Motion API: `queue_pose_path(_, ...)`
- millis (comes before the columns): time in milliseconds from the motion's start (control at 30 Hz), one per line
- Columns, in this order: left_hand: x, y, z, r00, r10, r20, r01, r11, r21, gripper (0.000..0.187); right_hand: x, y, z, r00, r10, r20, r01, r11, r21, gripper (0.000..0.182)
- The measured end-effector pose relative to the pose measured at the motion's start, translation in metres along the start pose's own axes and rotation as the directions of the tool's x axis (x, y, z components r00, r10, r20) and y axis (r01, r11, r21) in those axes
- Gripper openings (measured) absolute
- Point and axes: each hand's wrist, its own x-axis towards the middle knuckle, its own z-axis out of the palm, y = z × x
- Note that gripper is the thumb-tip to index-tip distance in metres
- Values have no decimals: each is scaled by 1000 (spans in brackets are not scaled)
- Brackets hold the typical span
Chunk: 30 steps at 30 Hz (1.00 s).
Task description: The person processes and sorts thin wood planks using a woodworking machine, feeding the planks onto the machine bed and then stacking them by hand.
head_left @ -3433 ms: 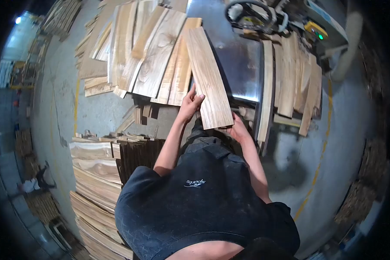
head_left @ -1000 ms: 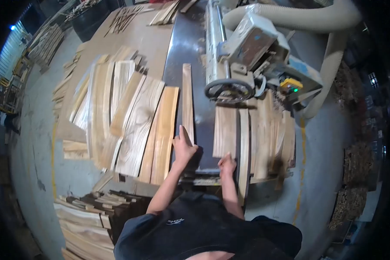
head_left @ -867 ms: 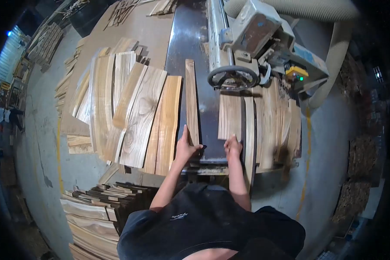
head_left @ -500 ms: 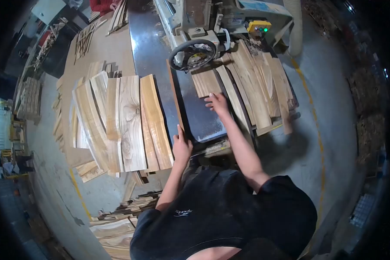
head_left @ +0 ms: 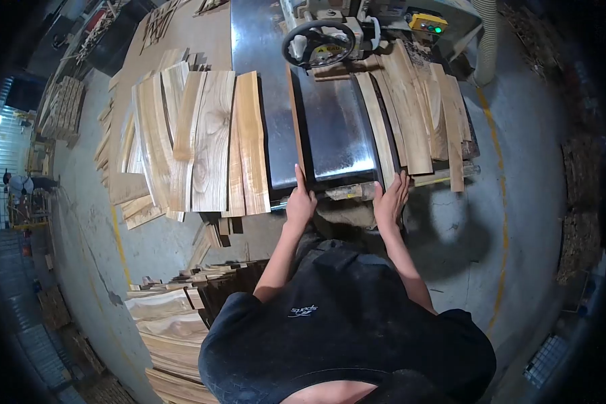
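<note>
My left hand (head_left: 300, 200) is at the near edge of the dark metal machine table (head_left: 333, 121). Its index finger stretches forward against the near end of a long, thin brown strip (head_left: 295, 124); the lower fingers are partly hidden. My right hand (head_left: 391, 203) is open at the near end of a narrow pale board (head_left: 378, 124) with a dark edge. Thumb and fingers are spread and touch that end. Farther in, a short board (head_left: 347, 69) lies on the metal under the machine's black handwheel (head_left: 318, 44).
Wide pale boards (head_left: 212, 141) lie side by side on the left. More boards (head_left: 411, 114) rest to the right, near a yellow control box (head_left: 427, 24) with green lights. A ribbed hose (head_left: 485, 40) stands behind. Stacked boards (head_left: 172, 330) are low on the left.
My right hand has moved back from the short board to the near end of the narrow board. The short board is farther under the handwheel. My left hand stays by the strip; the view has shifted.
</note>
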Motion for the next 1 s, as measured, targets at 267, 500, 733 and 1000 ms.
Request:
queue_pose_path(267, -17, 12, 1, 995, -10, 101, 24, 990, -140, 77, -10, -8, -14, 983, -109, -151, 150, 944, 294, 21)
queue_pose_path(500, -18, -31, 31, 992, 118, 42, -75, 830, -553, 63, 1, -27, -46, 997, 17, -69, 22, 842, 539, 20)
queue_pose_path(733, -20, -22, 17, 952, 36, 305, 203, 668, -715, 65, 18, -86, 49, 987, -102, 128, -24, 686, 727, 25)
queue_pose_path(1000, -22, -19, 11, 949, 26, 314, 237, 599, -765, 65, 7, -101, 90, 941, -62, 333, -187, 724, 664, 42)
